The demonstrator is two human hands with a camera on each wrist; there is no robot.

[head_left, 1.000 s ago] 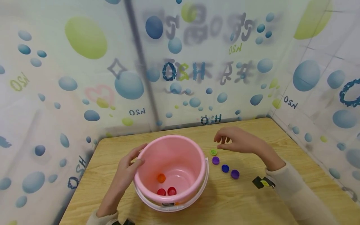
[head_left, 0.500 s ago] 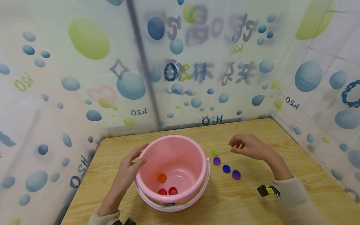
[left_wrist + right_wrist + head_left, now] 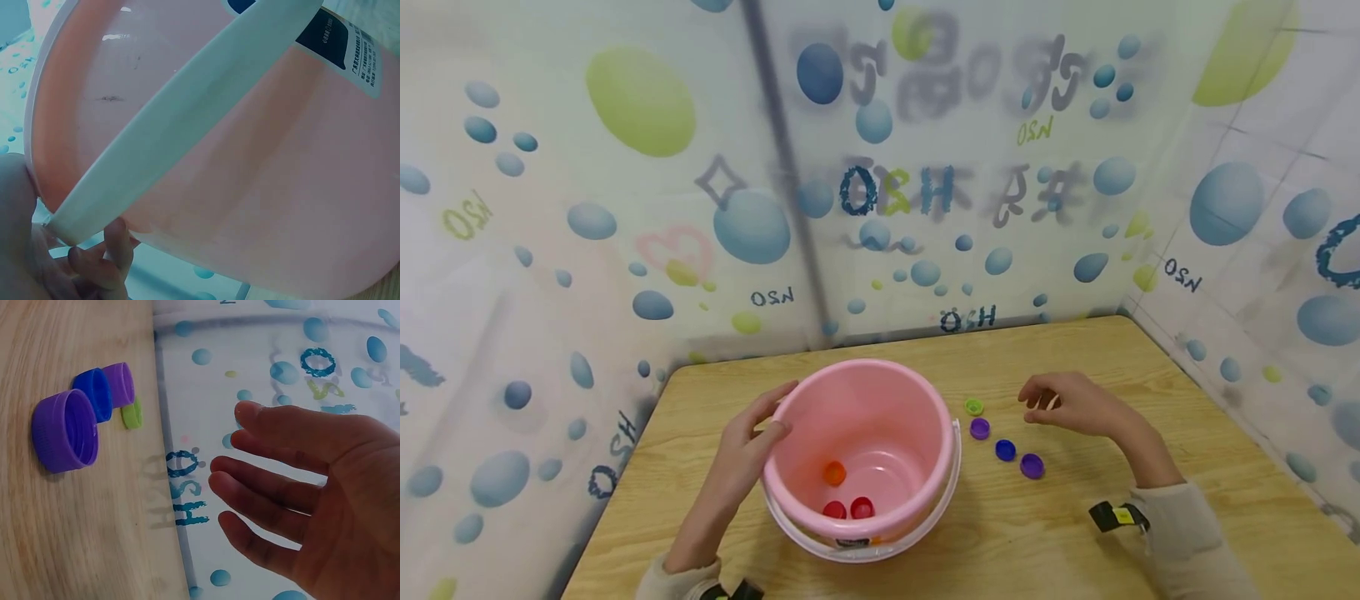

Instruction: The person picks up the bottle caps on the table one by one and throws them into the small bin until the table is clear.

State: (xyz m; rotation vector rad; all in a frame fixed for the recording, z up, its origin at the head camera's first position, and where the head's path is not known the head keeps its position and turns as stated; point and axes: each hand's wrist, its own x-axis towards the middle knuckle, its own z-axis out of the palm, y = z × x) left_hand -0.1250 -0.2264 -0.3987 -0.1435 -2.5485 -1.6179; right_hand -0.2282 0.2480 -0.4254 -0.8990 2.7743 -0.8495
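A pink bucket (image 3: 857,450) with a white handle stands on the table, and my left hand (image 3: 747,442) grips its left rim, thumb inside. Inside lie an orange cap (image 3: 834,473) and two red caps (image 3: 862,507). Right of the bucket, a green cap (image 3: 973,407), a purple cap (image 3: 980,429), a blue cap (image 3: 1005,450) and another purple cap (image 3: 1032,466) form a slanting row. My right hand (image 3: 1078,404) hovers to the right of them, holding nothing; the right wrist view shows its fingers (image 3: 269,487) spread and loosely bent.
The wooden table (image 3: 1075,533) reaches back to a pale curtain (image 3: 880,275) with blue and green spots. More of this covering stands at the left and right sides. In the left wrist view the bucket's label (image 3: 337,44) shows on its outer wall.
My right hand has moved right, away from the green cap, and slightly toward me. The left hand keeps its place on the rim. The view has shifted slightly.
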